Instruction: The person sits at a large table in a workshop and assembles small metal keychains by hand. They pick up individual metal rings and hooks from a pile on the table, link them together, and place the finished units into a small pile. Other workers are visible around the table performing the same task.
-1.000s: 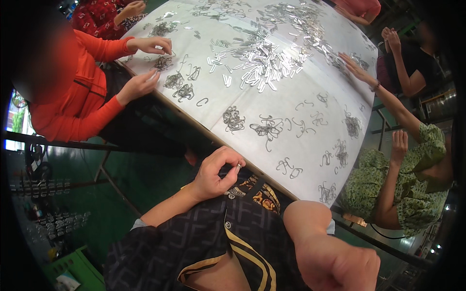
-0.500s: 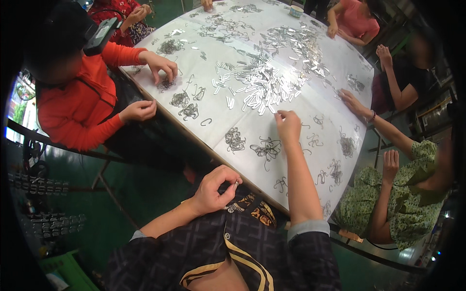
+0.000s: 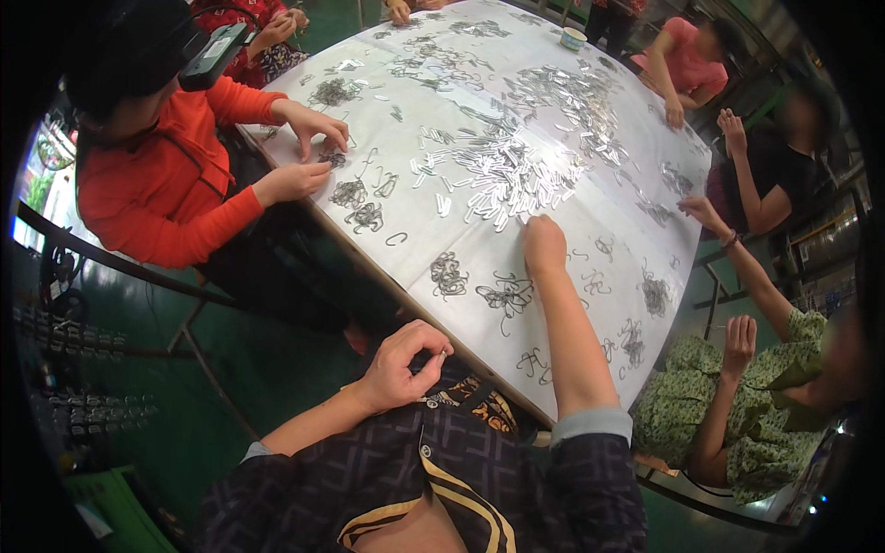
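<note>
Above the table's near edge, my left hand (image 3: 402, 367) is closed in a pinch, a small shiny metal piece (image 3: 444, 353) showing at the fingertips. My right hand (image 3: 546, 247) reaches over the white table top, fingers curled down at the near edge of a heap of small flat silvery metal strips (image 3: 516, 180). Whatever its fingertips hold is hidden or too small to make out. Left of my right forearm lie tangled dark wire hooks (image 3: 506, 294) and another small pile of hooks (image 3: 448, 275).
More hook piles (image 3: 655, 293) lie to the right. At left, a person in an orange jacket (image 3: 157, 194) handles hooks; at right sits a person in a green patterned top (image 3: 687, 387). Others sit around the far side. A small round tub (image 3: 572, 39) stands at the far edge.
My right hand has curled its fingers down at the strip heap; my left hand keeps its pinch. The orange-jacketed person's hands have come together, and the right-hand neighbour's reaching hand has drawn back.
</note>
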Demonstrator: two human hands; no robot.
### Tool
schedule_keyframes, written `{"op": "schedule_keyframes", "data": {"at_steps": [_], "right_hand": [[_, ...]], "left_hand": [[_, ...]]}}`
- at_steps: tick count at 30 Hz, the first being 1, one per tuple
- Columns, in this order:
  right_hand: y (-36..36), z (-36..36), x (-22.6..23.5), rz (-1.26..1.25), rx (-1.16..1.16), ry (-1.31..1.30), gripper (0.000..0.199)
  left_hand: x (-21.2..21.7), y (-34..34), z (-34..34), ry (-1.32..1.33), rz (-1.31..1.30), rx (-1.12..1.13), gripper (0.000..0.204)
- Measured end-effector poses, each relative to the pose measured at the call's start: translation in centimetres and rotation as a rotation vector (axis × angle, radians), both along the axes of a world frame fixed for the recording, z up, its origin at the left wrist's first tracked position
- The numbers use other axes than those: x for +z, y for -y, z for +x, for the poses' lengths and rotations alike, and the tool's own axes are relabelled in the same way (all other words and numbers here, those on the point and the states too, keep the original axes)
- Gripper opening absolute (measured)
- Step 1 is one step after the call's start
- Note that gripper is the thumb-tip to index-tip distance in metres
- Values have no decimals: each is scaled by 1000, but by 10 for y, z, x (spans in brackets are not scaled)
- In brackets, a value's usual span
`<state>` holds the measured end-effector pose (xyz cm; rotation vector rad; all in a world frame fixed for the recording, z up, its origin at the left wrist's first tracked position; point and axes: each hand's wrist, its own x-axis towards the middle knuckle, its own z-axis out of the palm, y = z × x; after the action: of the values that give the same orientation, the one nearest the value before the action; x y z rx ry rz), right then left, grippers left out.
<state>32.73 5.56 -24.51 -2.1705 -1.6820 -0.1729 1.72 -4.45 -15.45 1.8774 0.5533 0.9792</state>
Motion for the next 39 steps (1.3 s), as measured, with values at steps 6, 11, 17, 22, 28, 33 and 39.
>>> {"op": "schedule_keyframes", "data": {"at_steps": [6, 11, 17, 22, 28, 33, 39], "right_hand": [[80, -36, 41, 35, 56, -1232, 18], [138, -103, 69, 25, 212, -1499, 10], [162, -125, 92, 107, 291, -1152, 6], [169, -132, 96, 140, 303, -1028, 8], [174, -135, 88, 207, 373, -878, 12], [175, -137, 81, 271, 388, -790, 11], [180, -142, 76, 307, 358, -769, 11]], "left_hand": [[0, -4, 4, -13, 15, 4, 15], [1, -7, 8, -39, 45, -6, 15], [-5, -4, 16, -95, 71, -13, 15], [-11, -1, 14, -140, 70, -11, 16], [-10, -9, 6, -223, -6, -121, 14], [-5, -41, 5, -276, -252, -264, 12], [-49, -85, 67, -324, 258, -78, 7]]}}
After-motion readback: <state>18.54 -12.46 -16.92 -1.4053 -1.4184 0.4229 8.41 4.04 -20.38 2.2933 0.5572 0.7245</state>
